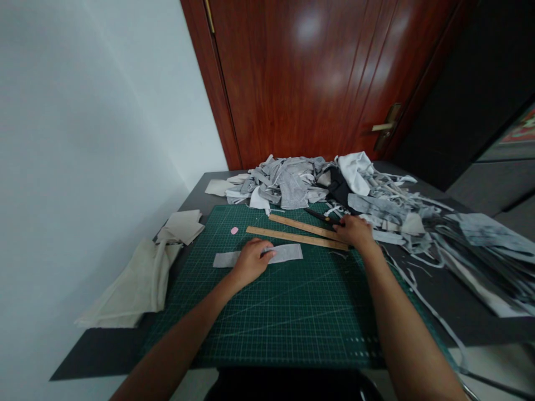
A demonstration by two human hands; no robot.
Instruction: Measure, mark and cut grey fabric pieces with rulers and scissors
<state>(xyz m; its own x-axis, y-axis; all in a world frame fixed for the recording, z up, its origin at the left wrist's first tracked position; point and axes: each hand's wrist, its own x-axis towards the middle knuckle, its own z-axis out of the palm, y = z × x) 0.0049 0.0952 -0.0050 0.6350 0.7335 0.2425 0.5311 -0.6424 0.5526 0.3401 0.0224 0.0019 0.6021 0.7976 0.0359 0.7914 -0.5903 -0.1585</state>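
My left hand is over the middle of a grey fabric strip, its thumb and fingers closed on the cloth. The strip lies crosswise on a green cutting mat. Farther right, my right hand has its fingers curled at the handle end of black scissors, whose blades point left and away from me. The handles are mostly hidden by the fingers. Two wooden rulers lie between my hands, their right ends close to my right hand. A small pink disc rests on the mat's left part.
Heaped grey and white fabric scraps line the back of the dark table. More strips and loose cords spread along the right. Folded cream cloth lies at the left edge, beside the white wall. A wooden door stands behind.
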